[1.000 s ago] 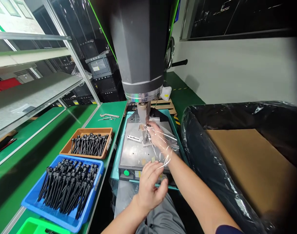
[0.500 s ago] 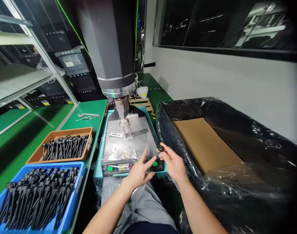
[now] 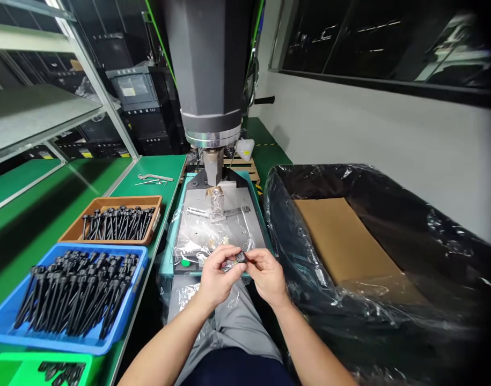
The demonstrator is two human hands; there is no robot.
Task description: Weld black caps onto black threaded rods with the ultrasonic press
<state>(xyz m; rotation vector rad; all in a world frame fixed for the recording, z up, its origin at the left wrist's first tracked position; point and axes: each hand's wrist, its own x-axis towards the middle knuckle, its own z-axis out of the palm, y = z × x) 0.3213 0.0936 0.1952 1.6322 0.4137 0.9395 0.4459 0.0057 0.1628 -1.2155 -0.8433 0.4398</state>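
Above my lap, near the front edge of the machine's metal plate, a small black round part is pinched between both hands. My left hand is closed, its thumb and fingertips on the part's left side. Opposite it, my right hand is closed too, with the thumb and fingers on the right side. Fingertips hide some of the part. Behind them lies the flat metal plate, partly under clear plastic film, with the machine's metal head hanging over a small fixture.
On the left stand a brown tray and a blue tray of black long-stemmed parts, and a green bin with small black pieces. Wrenches lie behind them. A plastic-lined box with cardboard stands at right.
My right hand has brought the black part leftward from the plate's right edge to my left hand. My left hand has closed from spread fingers onto it. The view has shifted, showing the green bin.
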